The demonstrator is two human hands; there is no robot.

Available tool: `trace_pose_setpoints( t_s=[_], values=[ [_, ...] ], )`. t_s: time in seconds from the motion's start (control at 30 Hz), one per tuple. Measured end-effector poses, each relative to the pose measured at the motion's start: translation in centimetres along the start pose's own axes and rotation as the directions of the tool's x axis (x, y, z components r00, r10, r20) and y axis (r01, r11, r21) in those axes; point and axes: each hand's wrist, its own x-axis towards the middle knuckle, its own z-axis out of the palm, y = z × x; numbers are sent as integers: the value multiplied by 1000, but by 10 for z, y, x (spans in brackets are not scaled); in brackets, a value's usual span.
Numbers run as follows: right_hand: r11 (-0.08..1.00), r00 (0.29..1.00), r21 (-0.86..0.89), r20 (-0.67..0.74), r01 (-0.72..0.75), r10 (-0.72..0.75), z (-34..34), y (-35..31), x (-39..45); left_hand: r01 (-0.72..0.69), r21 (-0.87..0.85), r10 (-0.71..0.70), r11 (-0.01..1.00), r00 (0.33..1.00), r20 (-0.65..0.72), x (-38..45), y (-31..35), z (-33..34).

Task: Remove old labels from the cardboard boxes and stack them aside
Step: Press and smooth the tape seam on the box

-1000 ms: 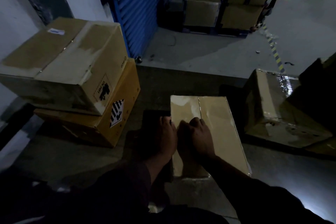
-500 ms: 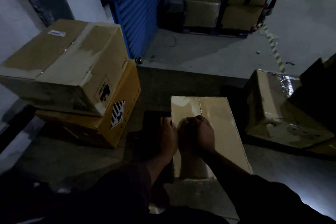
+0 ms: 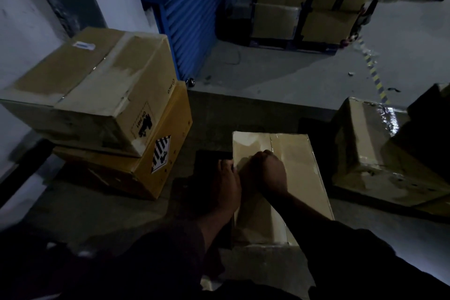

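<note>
Hands meet on the box (image 3: 292, 178) lying on the floor right of the stack (image 3: 97, 105), left hand (image 3: 227, 185) gripping its edge, right hand (image 3: 265, 170) curled on something I cannot see, so a hard pull could rip the cardboard.

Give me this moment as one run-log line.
left hand: on box edge | right hand: fisted on box top, grip unclear | stack: two boxes, left
</note>
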Motion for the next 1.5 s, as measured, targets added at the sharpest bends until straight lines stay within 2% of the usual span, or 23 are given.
trace_pose_setpoints(
  t_s=[0.1,0.2,0.33,0.4,0.47,0.57,0.7,0.83,0.93,1.1,1.37,1.5],
  values=[
    [999,999,-22,-9,-37,37,6,1,-1,5,0,-5,1000,1000,-2,0,2,-1],
    [983,989,119,-20,-142,145,8,9,-8,24,1,-24,1000,1000,9,0,2,0],
    [979,982,158,-110,-132,150,-1,19,-42,6,-14,-6,1000,1000,-6,0,3,1],
    [993,985,75,-139,-95,105,-9,13,-71,-44,44,45,998,999,-28,-1,4,0],
    [998,996,-70,-92,-9,2,-10,7,-90,-88,148,95,985,995,-42,-2,5,-2],
    [997,993,-42,-95,-69,65,-5,11,-92,-198,309,211,930,977,-7,1,8,-2],
    [1000,990,11,-138,-25,26,-8,10,-89,-385,265,338,884,918,207,16,7,-5],
    [997,984,-41,-164,-72,64,-11,6,-85,-491,221,425,842,858,289,34,7,-12],
    [995,982,-20,-165,-93,88,-5,8,-86,-568,201,507,798,813,287,42,4,-15],
    [988,978,86,-154,-127,139,-3,13,-86,-552,141,512,822,824,242,40,3,-17],
    [989,978,65,-152,-135,143,-9,8,-86,-440,70,405,896,870,279,58,17,-16],
    [982,974,98,-144,-165,177,-8,9,-85,-454,104,407,885,862,304,62,19,-13]
  ],
)
